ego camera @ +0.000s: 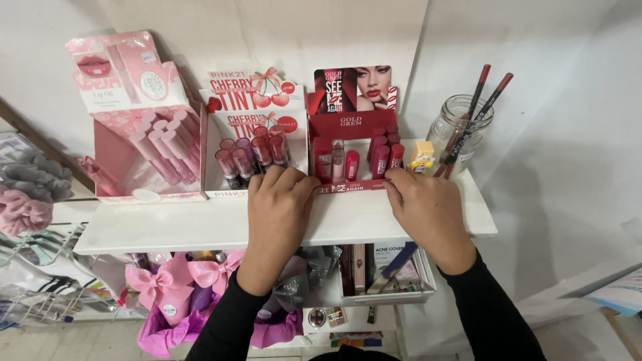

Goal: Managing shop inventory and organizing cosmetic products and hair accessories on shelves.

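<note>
A white wall (281,33) backs a white shelf (200,227), and the red display box (351,154) standing near the shelf's right half serves as landmark. Both hands rest at its front lip: the left hand (277,210) at the box's front left corner, fingers (294,179) together and curled over the edge where it meets the neighbouring box; the right hand (428,210) at the front right corner, fingers (401,179) together and pressed on the lip. Neither hand closes around anything.

Left of the red box, touching it, stands a white display box (254,134) with a cherry picture card; further left is a larger pink display box (144,127), tilted back. Right of the red box stands one glass jar (461,127) holding two dark pencils (491,100) that lean out to the right. Between jar and red box sits one small yellow figure (422,155).

Three display boxes in all. The red box shows about seven upright red and pink tubes (352,164); the white one about six dark-capped tubes (247,157); the pink one several pale pink tubes, hard to count.

Below the red box, under the shelf, a white tray (421,284) holds flat packets, and left of it lie two pink bows (177,277). Far left of the red box hang grey and pink scrunchies (30,190).
</note>
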